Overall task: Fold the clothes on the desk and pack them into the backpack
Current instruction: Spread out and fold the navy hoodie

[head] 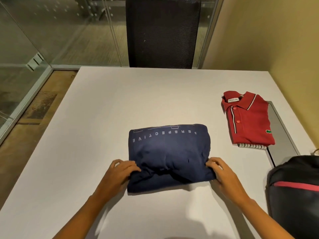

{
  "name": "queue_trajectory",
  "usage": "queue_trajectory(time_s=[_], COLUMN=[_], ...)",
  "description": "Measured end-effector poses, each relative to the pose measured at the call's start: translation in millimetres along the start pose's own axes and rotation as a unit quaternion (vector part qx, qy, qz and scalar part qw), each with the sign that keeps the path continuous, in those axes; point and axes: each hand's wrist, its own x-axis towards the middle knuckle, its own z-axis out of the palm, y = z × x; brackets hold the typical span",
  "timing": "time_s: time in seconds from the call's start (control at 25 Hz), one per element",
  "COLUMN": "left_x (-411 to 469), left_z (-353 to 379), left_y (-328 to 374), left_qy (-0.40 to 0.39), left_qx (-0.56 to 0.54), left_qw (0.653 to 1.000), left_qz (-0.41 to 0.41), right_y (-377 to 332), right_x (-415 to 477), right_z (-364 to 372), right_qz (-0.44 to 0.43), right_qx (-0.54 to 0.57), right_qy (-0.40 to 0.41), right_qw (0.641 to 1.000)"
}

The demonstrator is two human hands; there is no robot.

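the white desk (120,100) is the largest thing, a smooth matte slab filling the view from 9 to 3 o'clock. at 12 o'clock, beyond its far edge, stands a black office chair (162,35) with a ribbed mesh back, and a glass wall (51,31) runs off at 10 o'clock.

at 4 o'clock a black backpack (296,204), rounded, with a pink-red stripe across it, sits at the desk's edge and is cut off by the frame. its opening does not show, so what is in it cannot be told.

the navy t-shirt (169,152) lies at the centre of the desk, folded into a soft rectangle with its long axis running 9 to 3 o'clock. its pale lettering "perspective" sits along the far edge, upside down to the person. the near part is rumpled and puckered.

at 2 o'clock, well apart from it, a red polo shirt (250,121) in pique knit lies neatly folded, collar toward 12 o'clock, long axis 12 to 6. it rests on a striped garment (250,146) that peeks out at its near edge, and partly over a grey panel (283,135) set in the desk.

the left hand (119,173) grips the t-shirt's near left corner with curled fingers. the right hand (224,173) grips the near right corner likewise.
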Motion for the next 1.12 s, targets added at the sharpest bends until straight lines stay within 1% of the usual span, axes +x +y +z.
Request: queue_trajectory(time_s=[0.04,0.12,0.2,0.24,0.28,0.32,0.36,0.4,0.44,0.48,0.52,0.56,0.6,0.72,0.8,0.92,1.04,1.12], left_x=[-11.3,-19.7,-10.1,-1.1,9.1,20.3,31.4,41.5,49.5,54.9,57.7,57.6,53.9,35.3,28.9,31.6,32.0,24.2], left_z=[5.0,5.0,-4.7,-9.0,-9.6,-8.6,-4.6,1.7,9.4,17.6,24.7,30.9,37.6,53.1,59.9,60.0,52.8,55.2], left_y=[0.5,5.4,19.3,29.7,38.6,46.5,51.9,55.2,57.8,60.5,63.1,65.1,66.5,71.0,73.7,77.3,79.6,84.7], left_qy=[-0.017,-0.012,0.034,0.059,0.068,0.055,0.029,-0.003,-0.031,-0.049,-0.06,-0.056,-0.043,-0.005,0.001,0.002,0.019,0.019], left_qx=[-0.019,-0.083,-0.117,-0.107,-0.082,-0.05,-0.016,0.019,0.055,0.089,0.114,0.128,0.133,0.142,0.151,0.173,0.178,0.198], left_qw=[1.0,0.995,0.989,0.989,0.993,0.997,0.999,1.0,0.998,0.995,0.992,0.99,0.99,0.989,0.988,0.985,0.984,0.98], left_qz=[-0.005,-0.049,-0.082,-0.077,-0.059,-0.036,-0.018,-0.007,-0.002,-0.001,-0.002,0.001,0.009,0.031,0.027,0.024,0.005,0.015], right_y=[0.1,-5.9,-26.9,-40.6,-55.5,-69.3,-78.1,-80.0,-78.9,-75.0,-69.1,-62.3,-55.7,-48.6,-52.6,-60.6,-70.4,-75.4], right_x=[-9.1,-17.8,-12.2,-7.0,-0.5,7.2,14.9,21.1,25.6,28.1,28.0,25.1,19.7,4.5,3.6,12.7,30.0,43.6], right_z=[3.8,6.7,4.7,3.6,3.8,5.5,9.1,16.0,23.5,29.8,35.6,40.4,45.1,56.1,63.2,64.0,46.2,39.5], right_qz=[0.013,0.045,0.074,0.061,0.033,-0.011,-0.064,-0.105,-0.122,-0.118,-0.107,-0.103,-0.111,-0.14,-0.139,-0.135,-0.155,-0.16], right_qx=[-0.01,-0.006,0.031,0.057,0.065,0.038,-0.022,-0.094,-0.155,-0.199,-0.225,-0.239,-0.245,-0.225,-0.21,-0.216,-0.224,-0.236], right_qy=[-0.001,0.047,0.129,0.154,0.147,0.11,0.061,0.019,-0.013,-0.041,-0.066,-0.075,-0.069,-0.015,0.006,0.028,0.013,-0.002], right_qw=[1.0,0.998,0.988,0.985,0.986,0.993,0.996,0.99,0.98,0.972,0.966,0.963,0.961,0.964,0.968,0.967,0.962,0.958])
